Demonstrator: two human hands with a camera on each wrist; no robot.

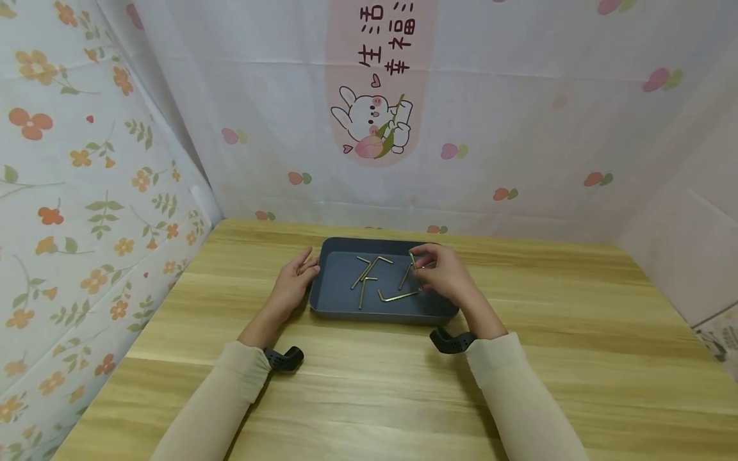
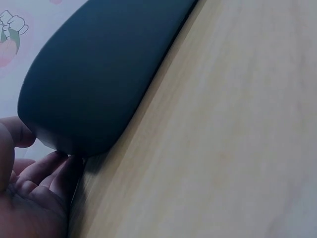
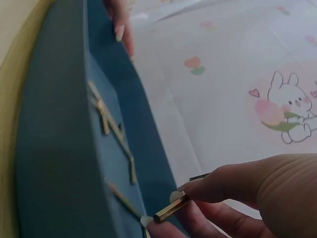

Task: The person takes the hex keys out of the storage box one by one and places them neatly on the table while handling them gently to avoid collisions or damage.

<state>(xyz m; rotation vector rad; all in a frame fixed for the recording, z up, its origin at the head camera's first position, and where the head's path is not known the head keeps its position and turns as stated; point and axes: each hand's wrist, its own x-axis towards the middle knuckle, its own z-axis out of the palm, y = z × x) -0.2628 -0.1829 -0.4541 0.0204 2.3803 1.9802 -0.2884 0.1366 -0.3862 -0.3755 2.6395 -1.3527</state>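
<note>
"Where's the hex key (image 3: 171, 207)?"
"My right hand (image 1: 444, 272) is pinching it over the tray (image 1: 383, 317); my left hand (image 1: 291, 283), loosely spread, is touching its side. Other keys (image 1: 362, 294) are lying inside, two crossing."

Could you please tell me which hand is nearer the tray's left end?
Left: the left hand touches the tray's left end, while the right hand, holding a metal key, is over the opposite end.

Worktop (image 1: 582, 339) of yellowish, streaked wood grain, extending left of the left fingers (image 1: 303, 256) and right of the right fingers (image 1: 428, 248). Directly on it lies a shallow, rectangular, grey-blue tray (image 1: 389, 276), its left end touching the left fingers, its right part below the right fingers.
</note>
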